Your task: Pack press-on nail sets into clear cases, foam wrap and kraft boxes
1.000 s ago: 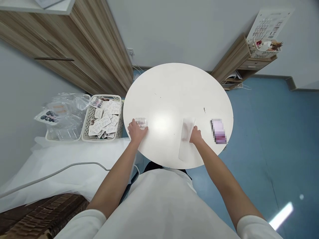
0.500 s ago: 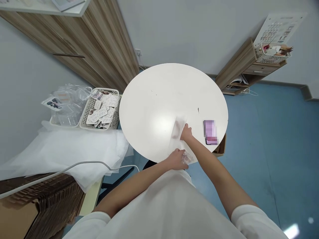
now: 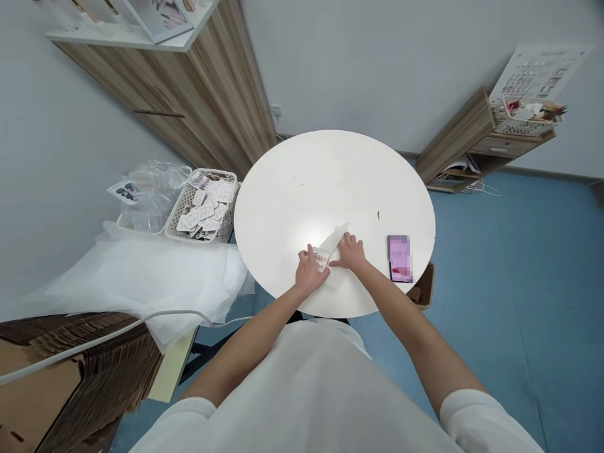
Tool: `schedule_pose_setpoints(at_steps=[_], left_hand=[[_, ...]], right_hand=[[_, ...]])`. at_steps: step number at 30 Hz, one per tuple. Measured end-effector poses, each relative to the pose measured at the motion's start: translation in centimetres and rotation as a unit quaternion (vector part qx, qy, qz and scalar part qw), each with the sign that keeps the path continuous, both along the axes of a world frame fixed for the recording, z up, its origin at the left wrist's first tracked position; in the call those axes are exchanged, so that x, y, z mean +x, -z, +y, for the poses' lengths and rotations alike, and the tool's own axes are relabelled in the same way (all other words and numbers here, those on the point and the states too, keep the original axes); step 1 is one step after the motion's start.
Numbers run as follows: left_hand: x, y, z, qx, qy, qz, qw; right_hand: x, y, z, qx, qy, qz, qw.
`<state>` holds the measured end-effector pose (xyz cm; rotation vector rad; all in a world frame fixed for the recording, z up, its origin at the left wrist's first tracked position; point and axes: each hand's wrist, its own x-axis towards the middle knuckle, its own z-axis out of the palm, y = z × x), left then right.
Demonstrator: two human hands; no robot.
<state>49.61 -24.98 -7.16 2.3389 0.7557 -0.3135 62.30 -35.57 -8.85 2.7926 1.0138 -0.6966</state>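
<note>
My left hand (image 3: 310, 272) is closed round a small clear plastic box (image 3: 321, 258) with pinkish contents too small to make out. The box is against a thin, translucent white packing sheet or bag (image 3: 334, 239) near the front of the round white table (image 3: 335, 170). To the right, my right hand (image 3: 350, 253) grips the sheet's edge, its thumb stretched toward the box. Part of the sheet is hidden under both hands.
A phone (image 3: 400, 259) lies on the table's right side. At left stand a basket of printed cards (image 3: 202, 211), clear plastic packs (image 3: 151, 195) and a pile of white sheets (image 3: 179, 270). A cable (image 3: 155, 313) crosses above folded cardboard (image 3: 108, 371).
My left hand has moved forward and left with the clear box, from the table's front edge up to the sheet. The sheet now tilts to the right, and my right hand has turned beside it.
</note>
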Motion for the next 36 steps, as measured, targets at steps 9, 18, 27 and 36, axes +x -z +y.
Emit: schedule_pose_setpoints(at_steps=[9, 18, 27, 36], left_hand=[[-2.8, 0.6, 0.1, 0.032, 0.021, -0.029, 0.999], [-5.7, -1.8, 0.6, -0.124, 0.049, -0.118, 0.984], [-1.6, 1.5, 4.4, -0.066, -0.023, -0.042, 0.997], [-1.8, 2.7, 5.0, 0.040, 0.059, 0.002, 0.997]], right_hand=[[-0.7, -0.7, 2.8, 0.080, -0.039, -0.035, 0.995], [-2.1, 0.6, 6.1, 0.047, -0.044, -0.005, 0.998], [0.5, 0.4, 6.2, 0.024, -0.112, 0.064, 0.991], [-5.0, 0.4, 0.9, 0.091, 0.087, -0.003, 0.992]])
